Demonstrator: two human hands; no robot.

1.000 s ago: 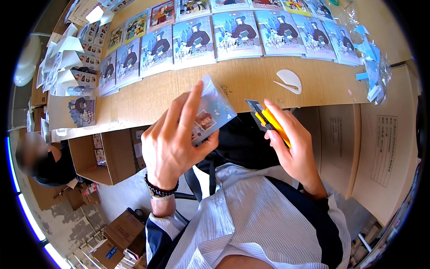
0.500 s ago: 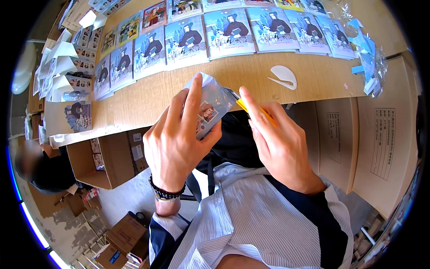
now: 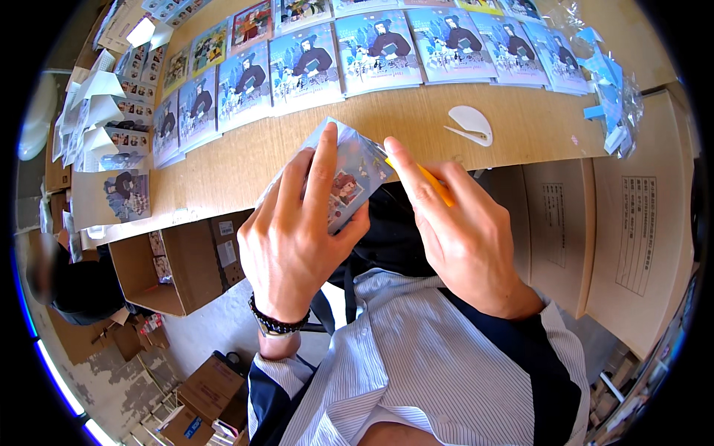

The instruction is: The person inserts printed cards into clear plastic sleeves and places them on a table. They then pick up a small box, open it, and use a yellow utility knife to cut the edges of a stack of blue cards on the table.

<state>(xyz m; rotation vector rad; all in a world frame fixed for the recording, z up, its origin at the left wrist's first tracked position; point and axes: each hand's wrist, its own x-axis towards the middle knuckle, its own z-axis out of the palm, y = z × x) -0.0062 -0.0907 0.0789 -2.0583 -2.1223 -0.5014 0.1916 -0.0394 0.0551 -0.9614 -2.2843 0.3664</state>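
Note:
Just in front of the table's near edge, my left hand [image 3: 290,230] grips a flat pale blue packet [image 3: 353,163] with a small picture of a figure on its face. Its surface shines like clear wrapping. The forefinger lies along the face, and the thumb presses the lower edge. My right hand [image 3: 472,245] is closed round a slim yellow tool, which looks like a cutter knife [image 3: 437,187]. Its forefinger stretches along the tool, whose tip is at the packet's right edge. From here I cannot tell whether the blade has gone into the wrapping.
Rows of illustrated booklets [image 3: 306,67] cover the table's far side. A white letter opener [image 3: 471,126] lies to the right, near crumpled clear film and blue scraps [image 3: 606,74]. White cards stand left. An open carton [image 3: 178,267] sits under the table; large cardboard panels [image 3: 639,223] lean right. Another person is far left.
The right hand has shifted slightly left, bringing its forefinger and the knife further along the packet's right edge. The left hand keeps its hold, almost unmoved.

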